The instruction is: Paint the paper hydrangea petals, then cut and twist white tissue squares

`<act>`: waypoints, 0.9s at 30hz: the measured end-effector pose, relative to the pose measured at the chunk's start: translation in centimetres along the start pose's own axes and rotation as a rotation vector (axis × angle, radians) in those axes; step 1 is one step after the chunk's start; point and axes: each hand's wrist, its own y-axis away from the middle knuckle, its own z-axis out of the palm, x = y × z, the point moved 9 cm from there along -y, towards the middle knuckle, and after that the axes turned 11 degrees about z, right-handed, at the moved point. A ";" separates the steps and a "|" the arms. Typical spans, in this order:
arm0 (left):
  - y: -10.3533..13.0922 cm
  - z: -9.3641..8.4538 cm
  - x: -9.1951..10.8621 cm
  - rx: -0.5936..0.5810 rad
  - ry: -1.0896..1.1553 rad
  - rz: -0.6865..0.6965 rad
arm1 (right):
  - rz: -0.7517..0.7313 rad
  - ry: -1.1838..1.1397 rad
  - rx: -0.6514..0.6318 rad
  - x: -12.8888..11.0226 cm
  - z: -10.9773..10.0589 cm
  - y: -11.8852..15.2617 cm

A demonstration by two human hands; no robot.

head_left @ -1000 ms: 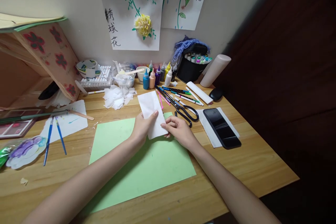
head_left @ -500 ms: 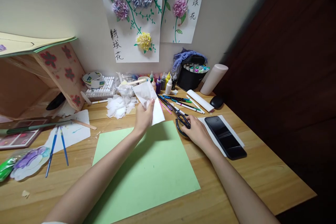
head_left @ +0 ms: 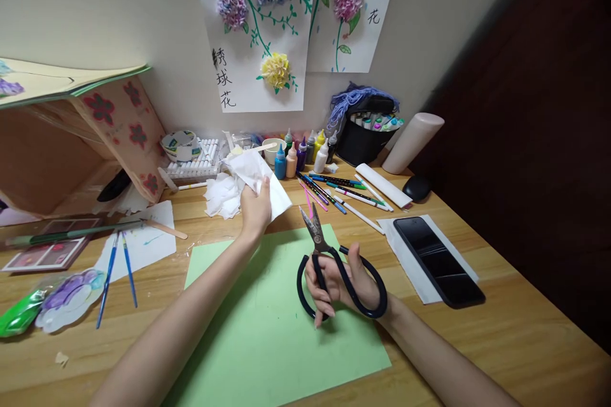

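Between the thumb and fingers of my left hand [head_left: 256, 206] is a folded white tissue [head_left: 279, 198], held above the far edge of a green sheet of paper [head_left: 286, 356]. My right hand [head_left: 341, 280] has its fingers through the black loop handles of a pair of scissors [head_left: 319, 238]. The blades point away from me and are slightly parted, and they do not touch the tissue. Beyond my left hand lies a pile of torn white tissue pieces [head_left: 223, 196].
Several pens [head_left: 344, 183] and small paint bottles [head_left: 321, 156] are at the back. On the right a phone [head_left: 436, 261] rests on white tissue, near a black mouse [head_left: 417, 188]. Paintbrushes [head_left: 128, 267] and a paint palette [head_left: 71, 299] lie left. A flowered cardboard box [head_left: 119, 133] stands back left.
My right hand has lifted the scissors off the table, brought them over the green paper and turned palm up, with fingers in the handles. My left hand still holds the tissue. The view has shifted slightly.
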 end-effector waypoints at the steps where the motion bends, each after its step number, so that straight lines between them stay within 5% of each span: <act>1: 0.1 0.0 -0.1 0.003 -0.008 -0.012 | 0.002 -0.003 -0.009 0.2 -0.1 -0.1; 11: 0.9 0.5 0.0 -0.009 -0.009 -0.060 | -0.005 -0.039 -0.063 0.4 0.1 -0.4; 20: 2.3 1.6 -1.7 -0.050 0.051 -0.265 | -0.010 -0.033 -0.044 0.2 0.3 -0.2; 27: 2.7 2.0 -0.6 -0.076 0.087 -0.178 | -0.011 -0.074 0.021 -0.5 0.2 0.2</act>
